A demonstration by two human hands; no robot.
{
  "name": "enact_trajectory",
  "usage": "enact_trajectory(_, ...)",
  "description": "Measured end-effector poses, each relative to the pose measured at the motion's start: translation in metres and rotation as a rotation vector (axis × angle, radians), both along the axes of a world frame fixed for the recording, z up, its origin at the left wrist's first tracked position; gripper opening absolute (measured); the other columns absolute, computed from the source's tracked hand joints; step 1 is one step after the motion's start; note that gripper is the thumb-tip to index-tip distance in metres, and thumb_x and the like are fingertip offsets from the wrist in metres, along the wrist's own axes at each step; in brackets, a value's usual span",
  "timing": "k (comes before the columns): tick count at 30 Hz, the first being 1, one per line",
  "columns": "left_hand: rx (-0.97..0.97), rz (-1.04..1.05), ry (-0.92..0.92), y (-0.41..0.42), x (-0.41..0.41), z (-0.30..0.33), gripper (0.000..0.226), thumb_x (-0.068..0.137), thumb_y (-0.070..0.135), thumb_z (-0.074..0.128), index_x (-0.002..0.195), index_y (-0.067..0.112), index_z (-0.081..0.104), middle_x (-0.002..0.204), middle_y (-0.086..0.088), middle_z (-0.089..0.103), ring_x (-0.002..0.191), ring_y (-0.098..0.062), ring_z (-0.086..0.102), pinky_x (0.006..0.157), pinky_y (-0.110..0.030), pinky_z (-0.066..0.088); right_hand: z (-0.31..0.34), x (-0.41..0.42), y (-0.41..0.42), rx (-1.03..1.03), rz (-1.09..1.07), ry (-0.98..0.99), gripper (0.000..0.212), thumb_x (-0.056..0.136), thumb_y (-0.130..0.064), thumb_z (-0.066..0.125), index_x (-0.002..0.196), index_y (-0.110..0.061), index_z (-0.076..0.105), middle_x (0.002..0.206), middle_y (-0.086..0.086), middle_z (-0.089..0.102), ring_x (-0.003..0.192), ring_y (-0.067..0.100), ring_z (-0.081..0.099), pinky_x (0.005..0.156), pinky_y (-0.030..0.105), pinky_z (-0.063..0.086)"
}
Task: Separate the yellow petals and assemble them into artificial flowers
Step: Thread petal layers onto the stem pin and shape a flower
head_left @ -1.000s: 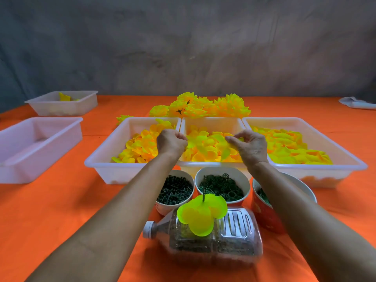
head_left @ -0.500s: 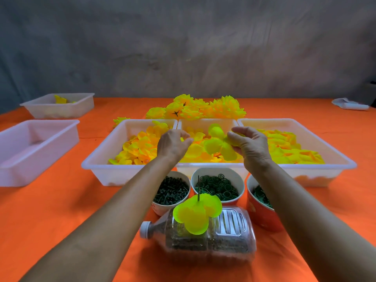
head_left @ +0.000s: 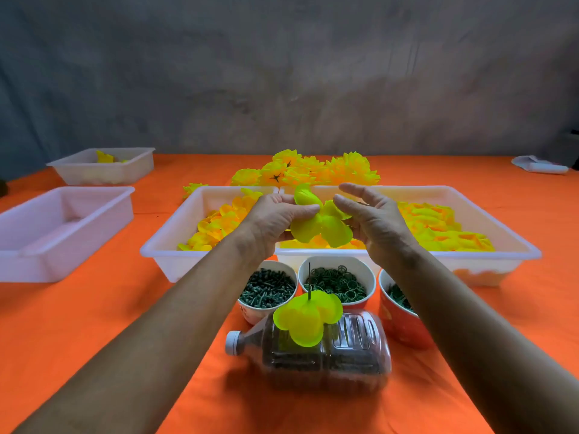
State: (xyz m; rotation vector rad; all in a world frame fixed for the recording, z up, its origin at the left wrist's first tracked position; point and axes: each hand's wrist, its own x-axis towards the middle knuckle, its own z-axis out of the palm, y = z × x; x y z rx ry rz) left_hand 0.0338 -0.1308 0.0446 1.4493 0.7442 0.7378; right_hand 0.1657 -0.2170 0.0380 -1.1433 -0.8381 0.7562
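A yellow-green petal layer point(head_left: 322, 228) with several lobes hangs in the air above the middle petal tray point(head_left: 319, 252). My left hand point(head_left: 275, 219) pinches its left side, thumb on top. My right hand point(head_left: 374, 222) is at its right side with fingers spread and fairly straight; the thumb touches a lobe. Below, another yellow-green petal layer point(head_left: 302, 317) sits on a thin green spike standing from a clear bottle point(head_left: 329, 355) lying on its side. Yellow-orange petals fill the left tray point(head_left: 163, 249) and the right tray point(head_left: 513, 242).
Three bowls stand before the trays: green pins point(head_left: 268, 289), green rings point(head_left: 336, 283), and a red bowl point(head_left: 401, 321) partly behind my right forearm. Finished yellow flowers point(head_left: 313, 170) lie at the back. Two white trays point(head_left: 62, 227) point(head_left: 103, 167) sit at left on the orange cloth.
Both hands have lifted the petal layer higher out of the middle tray. My right fingers have spread from a pinch, and the view has shifted slightly.
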Motion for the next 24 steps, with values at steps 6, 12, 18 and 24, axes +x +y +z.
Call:
enact_trajectory(6,-0.032,-0.019,-0.060,-0.010,-0.010,0.008,0.022,0.085,0.010,0.065,0.105,0.004,0.065,0.087,-0.007,0.067,0.076,-0.016,0.064,0.071,-0.030,0.053,0.008,-0.009,-0.016,-0.040,0.100,-0.049,0.044,0.062,-0.023,0.072,0.105,-0.023,0.062,0.092,0.010,0.069,0.070,0.018,0.067,0.066,0.032,0.055)
enact_trajectory(12,-0.037,-0.100,-0.079,-0.024,-0.024,0.015,0.015,0.084,0.010,0.064,0.098,0.008,0.067,0.081,-0.005,0.070,0.070,-0.014,0.066,0.072,-0.029,0.054,0.016,-0.017,-0.025,-0.042,0.136,-0.032,0.044,0.067,-0.011,0.072,0.110,-0.015,0.063,0.089,0.011,0.070,0.070,0.018,0.068,0.063,0.027,0.056)
enact_trajectory(18,-0.074,-0.102,-0.116,-0.040,-0.042,0.018,0.027,0.062,0.019,0.070,0.088,0.012,0.068,0.079,-0.005,0.071,0.072,-0.018,0.066,0.068,-0.029,0.055,0.023,-0.025,-0.039,-0.053,0.238,-0.073,0.056,0.058,-0.019,0.073,0.113,-0.013,0.063,0.090,0.012,0.072,0.071,0.019,0.069,0.065,0.029,0.058)
enact_trajectory(24,-0.104,-0.131,-0.091,-0.054,-0.054,0.017,0.033,0.057,0.022,0.069,0.088,0.011,0.069,0.077,-0.004,0.072,0.066,-0.015,0.067,0.062,-0.028,0.055,0.030,-0.029,-0.052,-0.102,0.303,-0.072,0.053,0.054,-0.015,0.074,0.106,-0.013,0.065,0.086,0.013,0.073,0.069,0.019,0.069,0.067,0.032,0.058)
